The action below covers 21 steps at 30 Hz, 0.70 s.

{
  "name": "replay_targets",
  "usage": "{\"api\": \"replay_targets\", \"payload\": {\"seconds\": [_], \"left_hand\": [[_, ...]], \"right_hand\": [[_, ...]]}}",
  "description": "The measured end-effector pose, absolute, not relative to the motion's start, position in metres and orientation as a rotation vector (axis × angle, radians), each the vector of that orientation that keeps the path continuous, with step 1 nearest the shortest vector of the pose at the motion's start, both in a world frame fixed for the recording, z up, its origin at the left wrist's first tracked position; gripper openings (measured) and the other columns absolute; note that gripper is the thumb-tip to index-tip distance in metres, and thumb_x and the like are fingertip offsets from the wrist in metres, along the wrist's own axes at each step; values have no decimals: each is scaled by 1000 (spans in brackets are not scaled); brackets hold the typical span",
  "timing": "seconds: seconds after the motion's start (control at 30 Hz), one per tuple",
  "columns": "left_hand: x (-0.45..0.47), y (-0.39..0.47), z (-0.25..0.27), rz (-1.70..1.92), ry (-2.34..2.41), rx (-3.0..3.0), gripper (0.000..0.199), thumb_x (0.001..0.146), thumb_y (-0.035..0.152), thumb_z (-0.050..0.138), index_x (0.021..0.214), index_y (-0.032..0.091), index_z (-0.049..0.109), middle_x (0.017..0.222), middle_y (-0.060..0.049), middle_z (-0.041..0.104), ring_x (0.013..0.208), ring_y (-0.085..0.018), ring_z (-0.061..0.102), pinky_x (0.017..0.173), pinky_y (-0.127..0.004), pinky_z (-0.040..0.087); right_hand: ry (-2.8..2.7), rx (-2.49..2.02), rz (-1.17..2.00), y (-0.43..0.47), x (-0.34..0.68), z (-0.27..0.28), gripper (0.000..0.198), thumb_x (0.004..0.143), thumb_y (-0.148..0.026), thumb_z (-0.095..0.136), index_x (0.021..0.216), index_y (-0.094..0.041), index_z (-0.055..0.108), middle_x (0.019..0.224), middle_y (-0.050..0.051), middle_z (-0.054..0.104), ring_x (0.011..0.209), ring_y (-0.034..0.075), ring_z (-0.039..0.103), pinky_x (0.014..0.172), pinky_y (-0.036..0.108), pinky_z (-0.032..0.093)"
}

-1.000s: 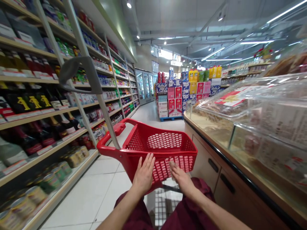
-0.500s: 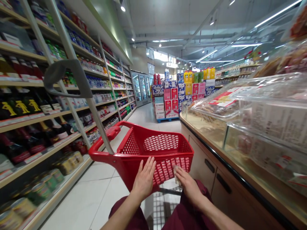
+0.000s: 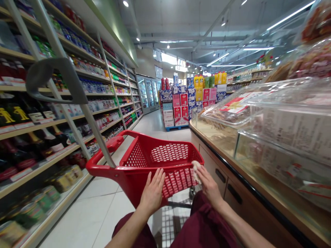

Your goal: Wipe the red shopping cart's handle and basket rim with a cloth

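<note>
A red plastic shopping cart (image 3: pixel 134 170) stands right in front of me, its basket pierced with holes and a tall grey handle (image 3: pixel 55 81) rising at its left. My left hand (image 3: pixel 152 189) lies flat against the near side of the basket, fingers stretched out and holding nothing. Under the fingers of my right hand (image 3: pixel 210 184) is a crumpled whitish cloth (image 3: pixel 196 170), pressed to the near right corner of the basket, close to the rim. The fingertips partly cover the cloth.
Shelves of bottles and cans (image 3: pixel 64 141) run along the left. On the right, a counter (image 3: pixel 217 151) with black-edged top carries clear plastic food packs (image 3: pixel 248 103). Stacked drink cartons (image 3: pixel 181 112) stand on a blue pallet ahead, and glass-door fridges (image 3: pixel 148 93) behind.
My right hand has moved up and to the right with the cloth, from the lower side panel to the corner near the rim. My left hand stays against the basket.
</note>
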<state>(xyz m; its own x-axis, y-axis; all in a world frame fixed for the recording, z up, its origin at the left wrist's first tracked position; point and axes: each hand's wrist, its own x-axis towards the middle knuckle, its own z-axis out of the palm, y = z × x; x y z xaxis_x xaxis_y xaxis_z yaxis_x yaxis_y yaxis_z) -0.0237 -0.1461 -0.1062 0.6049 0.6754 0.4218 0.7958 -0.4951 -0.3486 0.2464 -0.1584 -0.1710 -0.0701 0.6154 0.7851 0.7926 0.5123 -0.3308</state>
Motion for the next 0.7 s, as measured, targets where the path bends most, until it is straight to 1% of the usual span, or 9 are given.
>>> {"api": "replay_targets", "payload": {"seconds": [0.07, 0.17, 0.23, 0.37, 0.43, 0.53, 0.6, 0.63, 0.7], "left_hand": [[-20, -146, -106, -318, -1161, -2314, 57, 73, 23, 39, 128, 13, 33, 139, -8, 28, 130, -20, 17, 106, -42, 6], [-17, -147, -107, -346, -1105, -2304, 57, 73, 21, 39, 129, 14, 32, 138, -7, 30, 130, -20, 17, 106, -42, 8], [-17, -147, -106, -353, -1084, -2301, 57, 72, 21, 39, 129, 15, 33, 138, -7, 30, 130, -20, 17, 106, -42, 8], [-22, -145, -102, -342, -1140, -2306, 58, 70, 19, 39, 127, 14, 35, 137, -7, 31, 129, -20, 20, 107, -41, 6], [-22, -144, -102, -347, -1167, -2302, 58, 70, 18, 39, 127, 14, 36, 137, -7, 31, 129, -20, 20, 107, -41, 5], [-21, -145, -103, -362, -1154, -2288, 57, 70, 18, 38, 127, 14, 36, 137, -6, 32, 129, -20, 20, 107, -41, 6], [-23, -146, -101, -372, -1147, -2277, 58, 70, 19, 39, 127, 14, 35, 137, -6, 32, 129, -20, 20, 107, -41, 7], [-25, -146, -99, -383, -1153, -2270, 58, 69, 19, 39, 127, 14, 36, 137, -6, 33, 129, -20, 21, 107, -41, 8], [-33, -144, -91, -415, -1192, -2247, 59, 69, 19, 39, 127, 13, 36, 136, -7, 34, 128, -21, 22, 106, -42, 9]], "right_hand": [[-1714, -1239, -250, -153, 254, -171, 51, 76, -5, 33, 123, -19, 46, 130, 6, 43, 124, 19, 31, 100, 43, 32], [-1792, -1395, -154, -150, 259, -194, 49, 71, -4, 34, 112, -17, 57, 120, 8, 53, 116, 20, 43, 94, 41, 40], [-1825, -1443, -95, -154, 261, -206, 48, 70, -4, 35, 109, -18, 59, 118, 7, 55, 114, 20, 46, 93, 39, 42], [-1692, -1356, -195, -157, 270, -189, 54, 72, -3, 31, 120, -21, 50, 129, 3, 44, 123, 17, 33, 101, 40, 31], [-1619, -1354, -233, -152, 275, -180, 54, 73, -4, 30, 122, -20, 48, 131, 4, 41, 125, 18, 29, 102, 41, 29], [-1692, -1438, -116, -146, 275, -192, 48, 71, -5, 33, 111, -17, 57, 122, 9, 51, 118, 20, 41, 96, 40, 38], [-1800, -1482, 3, -148, 274, -206, 45, 68, -5, 35, 101, -18, 63, 112, 9, 59, 110, 20, 49, 91, 38, 43], [-1816, -1487, 24, -150, 275, -208, 46, 67, -4, 36, 100, -19, 64, 111, 8, 60, 109, 20, 50, 91, 37, 43], [-1729, -1464, -50, -154, 279, -199, 49, 68, -4, 34, 107, -20, 60, 117, 6, 56, 114, 20, 45, 95, 38, 40]]}}
